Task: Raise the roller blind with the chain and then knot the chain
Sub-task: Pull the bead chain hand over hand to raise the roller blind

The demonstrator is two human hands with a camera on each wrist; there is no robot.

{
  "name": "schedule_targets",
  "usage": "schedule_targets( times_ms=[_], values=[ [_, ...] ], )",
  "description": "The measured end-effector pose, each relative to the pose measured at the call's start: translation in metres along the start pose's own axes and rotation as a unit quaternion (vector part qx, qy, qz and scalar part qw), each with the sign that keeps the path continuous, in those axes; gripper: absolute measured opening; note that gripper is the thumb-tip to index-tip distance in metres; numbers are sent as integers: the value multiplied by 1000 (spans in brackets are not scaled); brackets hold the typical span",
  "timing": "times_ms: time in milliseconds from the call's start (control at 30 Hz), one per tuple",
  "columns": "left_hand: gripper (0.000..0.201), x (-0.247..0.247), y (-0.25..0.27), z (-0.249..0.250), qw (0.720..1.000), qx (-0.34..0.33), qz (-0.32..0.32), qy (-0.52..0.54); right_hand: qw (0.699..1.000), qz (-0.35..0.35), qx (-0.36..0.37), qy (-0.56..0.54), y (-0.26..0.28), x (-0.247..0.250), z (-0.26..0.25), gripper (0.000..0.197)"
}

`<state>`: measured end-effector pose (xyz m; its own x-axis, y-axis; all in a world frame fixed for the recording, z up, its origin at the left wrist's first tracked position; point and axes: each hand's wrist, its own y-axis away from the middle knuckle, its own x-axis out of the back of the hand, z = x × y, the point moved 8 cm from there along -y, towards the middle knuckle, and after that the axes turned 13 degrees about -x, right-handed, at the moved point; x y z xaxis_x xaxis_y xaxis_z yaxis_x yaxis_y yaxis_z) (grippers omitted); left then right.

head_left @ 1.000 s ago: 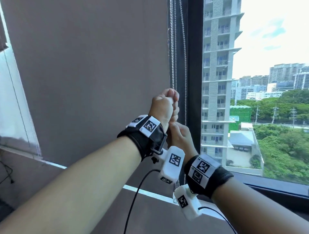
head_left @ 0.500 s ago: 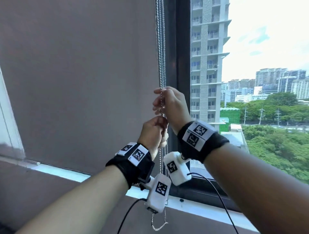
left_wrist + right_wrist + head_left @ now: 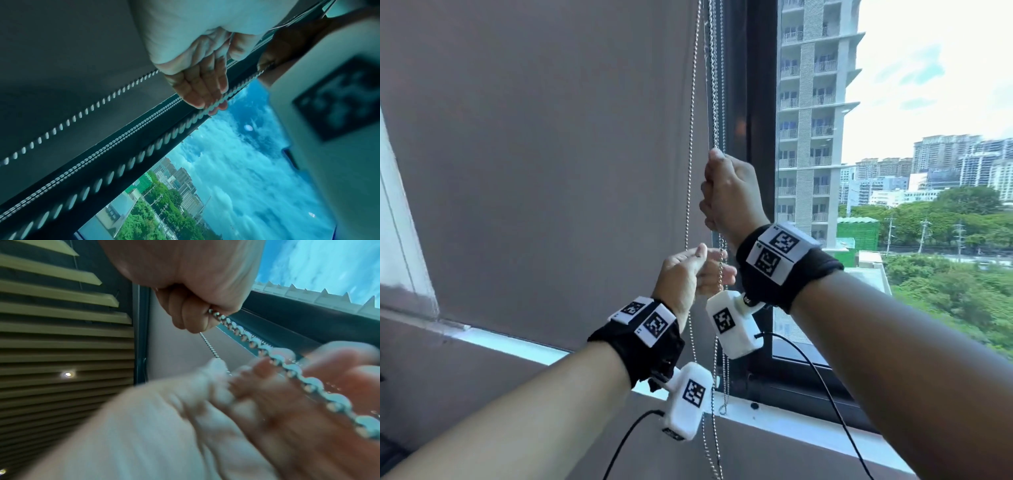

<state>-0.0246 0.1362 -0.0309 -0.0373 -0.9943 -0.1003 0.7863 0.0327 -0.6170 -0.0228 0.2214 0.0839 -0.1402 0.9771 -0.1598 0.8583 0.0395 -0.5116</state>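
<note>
Leftmost, the grey-brown fabric roller blind [image 3: 544,164] covers most of the pane, its bottom edge close above the pale window sill [image 3: 517,346], so raising looks barely begun, if at all. Just right of it hangs the silver metal ball chain [image 3: 690,144], in at least 2 strands: 1 slants down from the top of the frame, and the others drop straight beside the dark window frame [image 3: 750,102] and on past the sill. The left hand [image 3: 685,277], the lower one, has its fingers loosely spread; the left wrist view shows the fingertips [image 3: 213,99] only touching a strand, not wrapped round it. Above and to the right, the right hand [image 3: 729,198] is a closed fist round the chain, which leaves the curled fingers [image 3: 191,318] as a taut line in the right wrist view. Such a chain is probably light, limp and rather slick, yet its beads give purchase; wrapping fingers round a single strand should hold better than a fingertip pinch. Being limp, it should knot readily in the slack hanging below the hands.
</note>
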Motion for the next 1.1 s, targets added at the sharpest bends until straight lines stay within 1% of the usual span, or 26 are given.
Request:
schedule_targets(
  times_ms=[67,167,300,367,433,533,633,700,800,900,967,1000,1067,1100],
  values=[
    [32,3,-11,9,1000,-11,14,12,1000,15,19,14,-2,4,4,42],
    [41,3,-28,29,999,-40,11,17,999,20,22,13,-1,10,15,42],
    [38,-5,-45,62,996,-59,19,70,1000,-19,9,-14,11,9,22,45],
    [39,-11,-51,75,995,-66,21,68,999,-27,21,-19,15,6,25,46],
    [42,-18,-57,85,995,-75,10,65,999,-17,31,-15,16,4,32,48],
    [41,-24,-66,101,993,-86,12,75,1000,1,12,-1,17,3,47,44],
    [36,-29,-69,107,990,-78,32,113,1000,-3,-5,-5,25,4,52,44],
    [32,-31,-69,103,990,-82,32,106,1000,-7,-6,4,31,5,52,46],
    [33,-31,-64,96,992,-82,23,93,1000,-23,-5,20,38,6,59,44],
    [35,-28,-57,90,992,-74,23,101,998,-55,-16,34,38,7,72,39],
    [36,-24,-53,84,992,-71,29,98,996,-74,-46,37,38,8,79,33],
    [37,-22,-51,80,992,-68,31,98,994,-77,-63,50,37,10,82,28],
    [37,-19,-46,71,992,-61,37,101,989,-72,-90,95,35,15,82,8],
    [36,-17,-43,66,992,-56,41,102,986,-66,-103,115,32,19,81,6]
  ],
)
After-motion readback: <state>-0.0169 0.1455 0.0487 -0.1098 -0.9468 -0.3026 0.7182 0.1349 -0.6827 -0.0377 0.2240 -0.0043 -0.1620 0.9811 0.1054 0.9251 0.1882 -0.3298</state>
